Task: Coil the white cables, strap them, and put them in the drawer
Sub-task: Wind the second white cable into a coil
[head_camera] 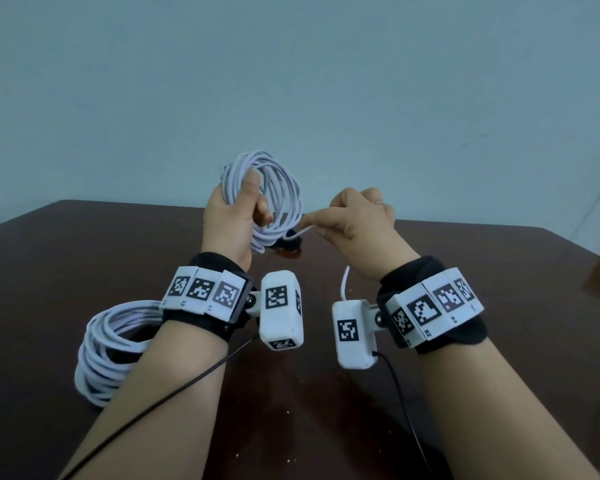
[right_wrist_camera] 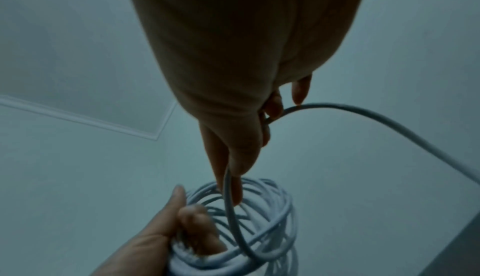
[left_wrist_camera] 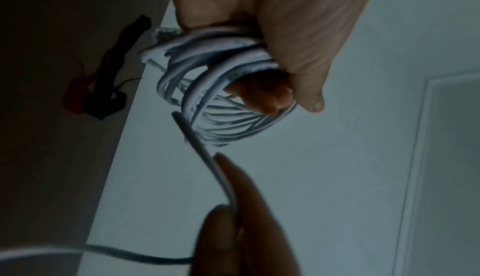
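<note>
My left hand [head_camera: 238, 209] holds a coil of white cable [head_camera: 281, 195] upright above the brown table [head_camera: 465, 341], fingers and thumb curled round one side of the loops [left_wrist_camera: 221, 54]. My right hand [head_camera: 354, 216] pinches the loose strand of the same cable [head_camera: 303, 232] just right of the coil, and the strand [right_wrist_camera: 376, 120] trails off behind the hand. In the right wrist view the strand [right_wrist_camera: 231, 208] runs from my fingertips [right_wrist_camera: 237, 190] into the coil [right_wrist_camera: 259, 229]. A second white coil [head_camera: 108, 348] lies on the table under my left forearm. No drawer is in view.
A black and red strap [head_camera: 288, 245] lies on the table just below the held coil, also visible as a dark strap [left_wrist_camera: 109, 79] in the left wrist view. A pale blue wall [head_camera: 326, 81] stands behind the table's far edge.
</note>
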The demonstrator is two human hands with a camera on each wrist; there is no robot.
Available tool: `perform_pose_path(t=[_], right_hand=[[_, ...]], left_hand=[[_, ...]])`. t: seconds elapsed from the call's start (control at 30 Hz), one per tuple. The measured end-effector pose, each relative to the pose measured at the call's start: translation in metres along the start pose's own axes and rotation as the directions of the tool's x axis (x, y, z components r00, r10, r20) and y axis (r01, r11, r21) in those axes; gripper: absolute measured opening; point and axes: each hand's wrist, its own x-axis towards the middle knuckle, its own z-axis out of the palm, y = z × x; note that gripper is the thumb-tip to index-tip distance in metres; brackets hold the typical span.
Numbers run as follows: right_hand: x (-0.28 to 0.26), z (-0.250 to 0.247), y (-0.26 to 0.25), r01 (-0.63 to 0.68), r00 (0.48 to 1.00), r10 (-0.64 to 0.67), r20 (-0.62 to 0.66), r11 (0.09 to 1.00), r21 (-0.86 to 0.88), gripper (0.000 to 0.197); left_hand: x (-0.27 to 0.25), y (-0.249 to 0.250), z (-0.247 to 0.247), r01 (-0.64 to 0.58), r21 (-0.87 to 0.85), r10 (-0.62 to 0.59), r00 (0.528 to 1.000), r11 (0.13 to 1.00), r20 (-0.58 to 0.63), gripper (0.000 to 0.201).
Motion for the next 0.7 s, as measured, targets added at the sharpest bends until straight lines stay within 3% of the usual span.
perform_pose_path(t=[0.1,0.23,0.33,0.5,0.6,0.7], right_hand=[[0.001,-0.002,-0.005,0.044,0.999,-0.044,-0.014,0.999,0.025,0.023],[0.003,-0.003,-0.007,0.045,0.996,-0.025,-0.090,0.973,0.228,0.016],[0.002,-0.003,-0.005,0.050,0.983,-0.001,-0.183,0.964,0.262,0.027],[0.002,-0.004,-0.002,0.008,0.952,0.035,-0.305,0.990,0.141,0.035],[0.003,-0.002,0.007,-0.019,0.949,0.068,-0.309,0.987,0.160,0.043],[0.003,0.001,0.023,-0.149,0.940,0.197,-0.279,0.971,0.185,0.058]], left_hand=[[-0.006,-0.001,0.007,0.000,0.095,-0.010,0.994,0.995,0.108,0.020],[-0.011,-0.002,0.013,0.030,0.236,-0.090,0.965,0.971,0.245,0.047],[-0.015,-0.001,0.016,0.032,0.343,-0.137,0.948,0.939,0.287,0.041],[-0.019,0.003,0.018,0.138,0.291,-0.253,0.879,0.947,0.404,0.045],[-0.020,0.001,0.015,0.285,0.153,-0.323,0.835,0.946,0.445,0.032],[-0.018,0.000,0.010,0.364,0.030,-0.336,0.823,0.931,0.458,0.019]])
